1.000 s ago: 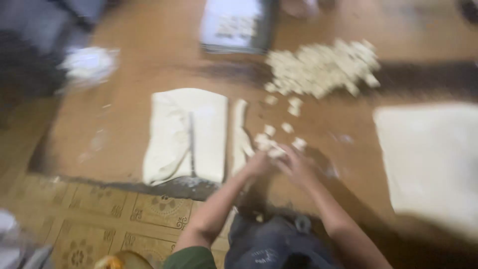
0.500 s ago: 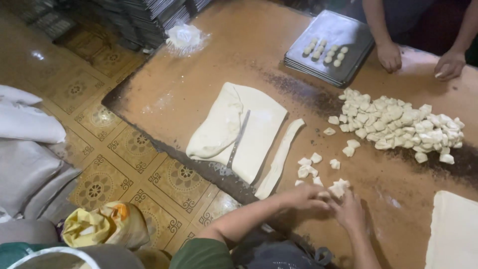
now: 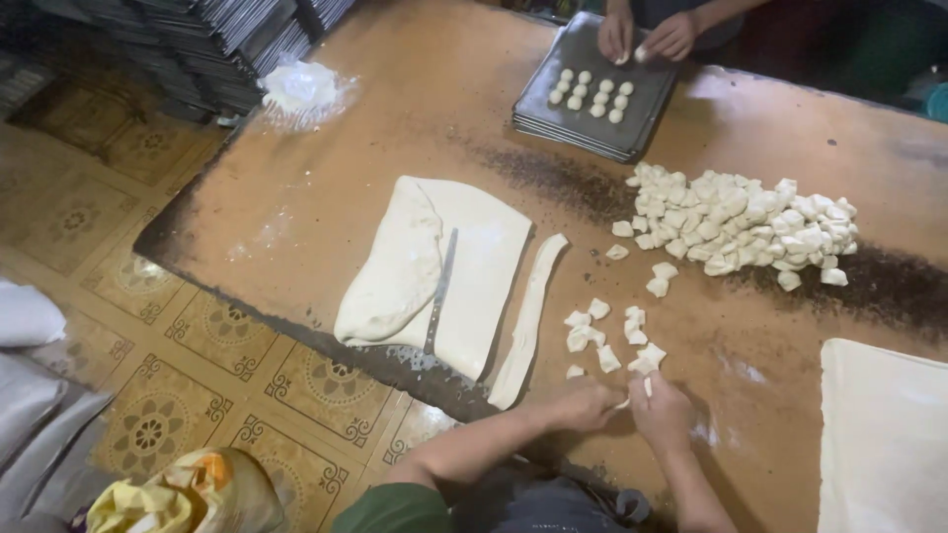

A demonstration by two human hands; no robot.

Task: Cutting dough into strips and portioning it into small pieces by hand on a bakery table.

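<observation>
So the folded dough sheet (image 3: 464,276) sits mid-table (image 3: 395,128) with a metal ruler (image 3: 439,296) lying on it. Dough strip (image 3: 528,321) runs just right of it. Cut pieces (image 3: 607,336) right of that, big pile (image 3: 741,222) further back. Baking tray (image 3: 538,109) at the far edge, flour heap (image 3: 296,89) off to its left.
</observation>
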